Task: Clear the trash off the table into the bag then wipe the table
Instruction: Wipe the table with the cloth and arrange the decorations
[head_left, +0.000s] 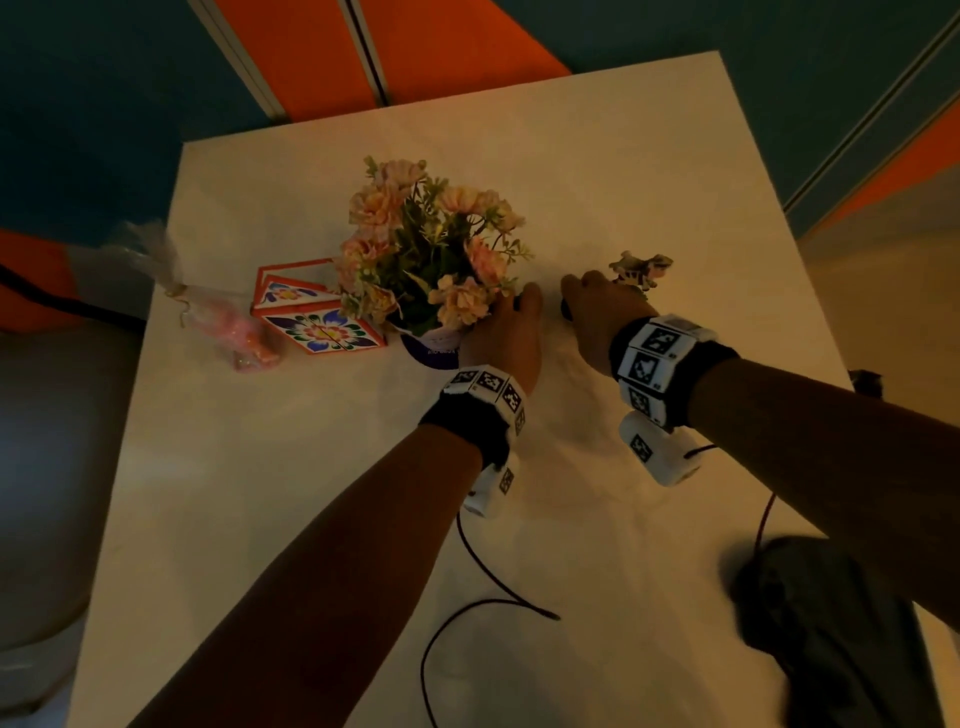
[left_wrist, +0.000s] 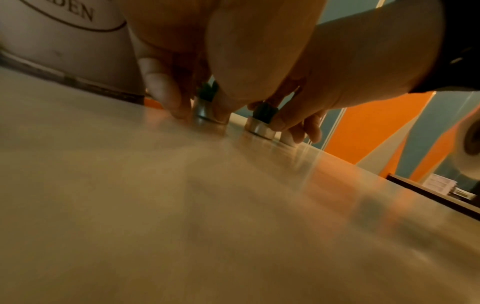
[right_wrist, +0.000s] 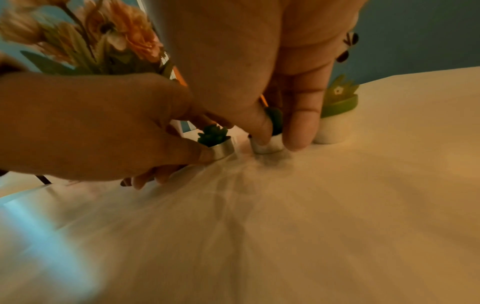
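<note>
Both hands meet at the middle of the white table (head_left: 291, 493), just right of the flower pot. My left hand (head_left: 522, 304) pinches a small metal cup with a green succulent top (right_wrist: 217, 144) that stands on the table. My right hand (head_left: 574, 299) pinches a second such cup (right_wrist: 270, 142) a finger's width to the right; it also stands on the surface. The left wrist view shows the same two cups, the left one (left_wrist: 207, 111) and the right one (left_wrist: 261, 123), between fingertips. A crumpled clear plastic wrap with pink contents (head_left: 228, 322) lies near the left edge.
A pot of pink artificial flowers (head_left: 431, 249) stands beside my left hand, with a red floral box (head_left: 311, 312) to its left. A small plant in a white pot (right_wrist: 335, 115) stands just beyond my right fingers. A dark cable (head_left: 467, 597) loops over the near table.
</note>
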